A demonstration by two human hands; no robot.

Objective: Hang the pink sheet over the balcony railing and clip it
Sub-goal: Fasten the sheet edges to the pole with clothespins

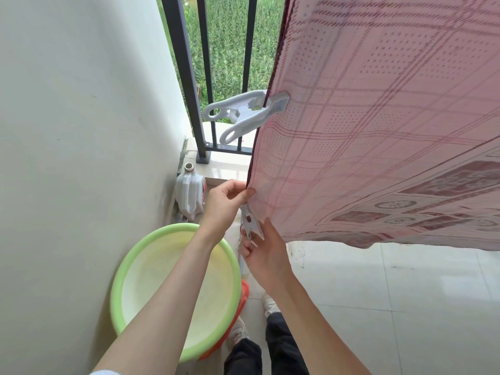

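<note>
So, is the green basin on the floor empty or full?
Empty: the green basin shows only its bare pale inside, as far as the left arm leaves it visible.

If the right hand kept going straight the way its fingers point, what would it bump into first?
Probably the pink sheet: the right hand, holding a white clip, points up at the sheet's edge beside the left hand. Depth is unclear.

Single head-worn wide-angle view, looking steeply down and forward at close range: railing [186, 77] upper centre, sheet [378, 117] right, floor [392, 307] lower right.
</note>
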